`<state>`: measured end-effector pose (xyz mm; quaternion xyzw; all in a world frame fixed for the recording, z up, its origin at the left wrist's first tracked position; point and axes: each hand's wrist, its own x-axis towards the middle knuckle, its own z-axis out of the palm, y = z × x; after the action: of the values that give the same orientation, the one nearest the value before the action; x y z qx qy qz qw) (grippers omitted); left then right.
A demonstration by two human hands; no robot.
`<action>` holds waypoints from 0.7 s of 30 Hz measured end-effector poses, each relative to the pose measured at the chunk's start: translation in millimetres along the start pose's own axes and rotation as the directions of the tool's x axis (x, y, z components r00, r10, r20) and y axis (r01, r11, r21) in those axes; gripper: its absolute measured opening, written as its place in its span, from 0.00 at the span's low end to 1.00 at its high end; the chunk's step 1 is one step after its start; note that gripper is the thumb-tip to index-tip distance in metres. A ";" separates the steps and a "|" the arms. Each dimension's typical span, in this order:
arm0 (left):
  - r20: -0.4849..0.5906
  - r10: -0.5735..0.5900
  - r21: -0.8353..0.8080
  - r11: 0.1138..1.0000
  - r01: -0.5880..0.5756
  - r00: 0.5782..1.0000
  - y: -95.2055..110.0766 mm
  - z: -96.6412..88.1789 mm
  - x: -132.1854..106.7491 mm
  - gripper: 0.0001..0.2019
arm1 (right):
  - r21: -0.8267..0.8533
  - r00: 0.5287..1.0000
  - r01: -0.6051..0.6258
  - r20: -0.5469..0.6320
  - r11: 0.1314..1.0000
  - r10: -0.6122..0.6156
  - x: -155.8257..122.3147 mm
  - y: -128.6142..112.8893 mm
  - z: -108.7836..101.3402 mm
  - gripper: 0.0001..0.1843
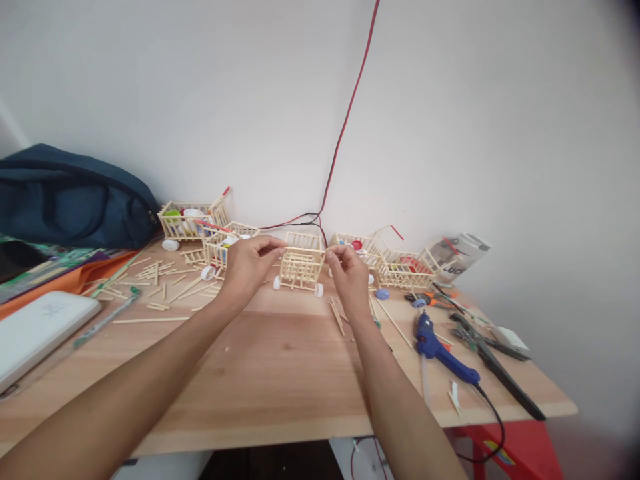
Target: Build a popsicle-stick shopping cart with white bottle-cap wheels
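Observation:
Between my two hands a small cart (301,267) made of thin wooden sticks, with white wheels at its base, stands on the wooden table (280,373). At its upper left corner my left hand (254,263) has thumb and fingertips closed together. My right hand (347,273) pinches the upper right corner in the same way. Similar stick carts flank it: one cart (193,220) at the far left, one partly behind my left hand, and others at the right, such as the cart (407,267) holding something red.
Loose sticks (160,280) lie at the left, near a white power bank (47,333) and a dark blue bag (75,197). On the right are a blue glue gun (445,350), long-handled pliers (500,367) and a blue cap (383,293). A red-black cable (350,107) runs down the wall.

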<state>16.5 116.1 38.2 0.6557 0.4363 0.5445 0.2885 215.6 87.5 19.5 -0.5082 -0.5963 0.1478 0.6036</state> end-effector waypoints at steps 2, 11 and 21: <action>-0.003 -0.002 -0.003 1.000 0.002 1.000 0.6 -0.4 0.0 0.06 | 0.007 1.000 -0.002 0.003 1.000 0.002 0.1 0.8 0.3 0.10; -0.005 0.000 -0.001 1.000 0.000 1.000 3.1 -1.4 -0.7 0.06 | -0.004 1.000 -0.005 0.002 1.000 0.005 0.7 0.9 1.2 0.11; -0.074 0.147 0.034 0.989 -0.145 0.986 3.9 -2.2 -1.8 0.06 | 0.003 0.998 0.053 -0.019 0.999 -0.053 0.3 -1.0 1.2 0.10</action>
<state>15.3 112.5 41.2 0.6687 0.4054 0.5826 0.2216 214.2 87.8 20.2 -0.4923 -0.6037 0.1280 0.6138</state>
